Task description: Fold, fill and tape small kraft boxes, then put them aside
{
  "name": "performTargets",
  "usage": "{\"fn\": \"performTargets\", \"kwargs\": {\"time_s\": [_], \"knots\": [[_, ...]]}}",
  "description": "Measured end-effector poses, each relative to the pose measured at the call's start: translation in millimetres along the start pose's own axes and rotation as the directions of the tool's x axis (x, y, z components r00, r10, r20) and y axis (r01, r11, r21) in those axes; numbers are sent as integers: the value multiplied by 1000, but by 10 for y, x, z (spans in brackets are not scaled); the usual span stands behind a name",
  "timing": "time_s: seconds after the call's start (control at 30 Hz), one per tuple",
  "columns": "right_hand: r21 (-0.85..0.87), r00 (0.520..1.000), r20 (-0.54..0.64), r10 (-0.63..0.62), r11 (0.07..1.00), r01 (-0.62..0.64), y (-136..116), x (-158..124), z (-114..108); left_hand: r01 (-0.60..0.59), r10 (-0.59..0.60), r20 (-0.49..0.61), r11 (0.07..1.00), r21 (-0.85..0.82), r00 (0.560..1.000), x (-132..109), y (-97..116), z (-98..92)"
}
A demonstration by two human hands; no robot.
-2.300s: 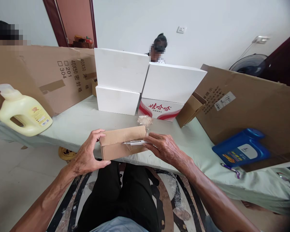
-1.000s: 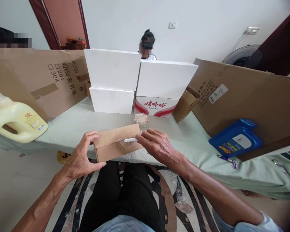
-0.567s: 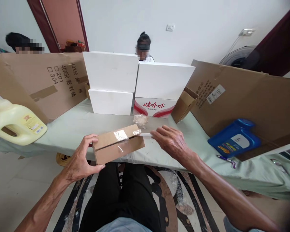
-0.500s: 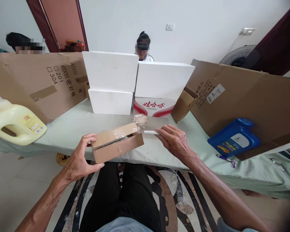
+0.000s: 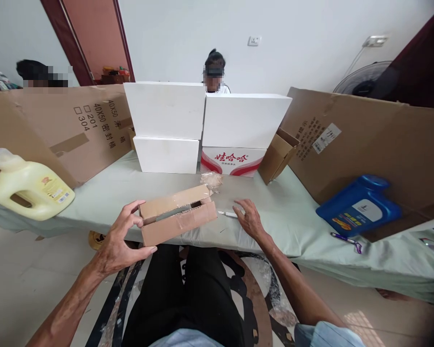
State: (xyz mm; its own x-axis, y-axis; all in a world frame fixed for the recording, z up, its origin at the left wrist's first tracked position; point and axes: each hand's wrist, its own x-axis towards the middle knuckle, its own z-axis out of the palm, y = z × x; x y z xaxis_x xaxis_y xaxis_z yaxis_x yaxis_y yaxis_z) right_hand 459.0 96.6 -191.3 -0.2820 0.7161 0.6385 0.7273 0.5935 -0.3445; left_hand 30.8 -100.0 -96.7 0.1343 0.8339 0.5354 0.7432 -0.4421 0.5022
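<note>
My left hand (image 5: pixel 117 241) grips the left end of a small brown cardboard box (image 5: pixel 181 226), thumb below and fingers above. The box is tilted over the table's front edge. Its long top seam is parted, and something greyish shows in the gap; I cannot make out what it is. Clear tape clings to the flaps. Right of the box, a slim white knife (image 5: pixel 227 213) lies low at the tabletop. My right hand (image 5: pixel 250 219) is at the knife's right end, fingers apart and loosened from it. A crumpled ball of clear tape (image 5: pixel 211 180) lies behind the box.
White cartons (image 5: pixel 166 111) stand stacked at the back of the cloth-covered table (image 5: pixel 275 221). Large cardboard sheets (image 5: pixel 365 159) flank both sides. A yellow jug (image 5: pixel 36 188) is left; a blue bottle (image 5: pixel 361 205) and purple razor-like item (image 5: pixel 347 241) are right. A person (image 5: pixel 214 72) sits beyond.
My right hand has lowered the knife from the box's right end to the tabletop and loosened its fingers. The box's seam shows wider. My left hand keeps its hold.
</note>
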Motion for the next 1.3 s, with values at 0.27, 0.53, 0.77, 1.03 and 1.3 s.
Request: {"fn": "performTargets", "kwargs": {"time_s": [0.27, 0.53, 0.77, 1.03, 1.3], "knots": [[377, 935, 93, -343, 881, 286, -1363, 456, -353, 110, -106, 78, 993, -47, 991, 54, -54, -62], [351, 814, 255, -522, 834, 425, -1583, 808, -241, 101, -104, 182, 995, 26, 978, 274, -122, -220], [319, 820, 266, -507, 849, 422, -1680, 935, -45, -109, 78, 110, 943, 315, 991, 477, 158, -115], [348, 844, 255, -472, 859, 375, -1718, 948, 65, -75, 44, 87, 913, 402, 995, 770, 160, -11], [353, 835, 289, -469, 863, 362, -1769, 963, 42, -43, -3, 111, 914, 404, 994, 804, 179, -10]]}}
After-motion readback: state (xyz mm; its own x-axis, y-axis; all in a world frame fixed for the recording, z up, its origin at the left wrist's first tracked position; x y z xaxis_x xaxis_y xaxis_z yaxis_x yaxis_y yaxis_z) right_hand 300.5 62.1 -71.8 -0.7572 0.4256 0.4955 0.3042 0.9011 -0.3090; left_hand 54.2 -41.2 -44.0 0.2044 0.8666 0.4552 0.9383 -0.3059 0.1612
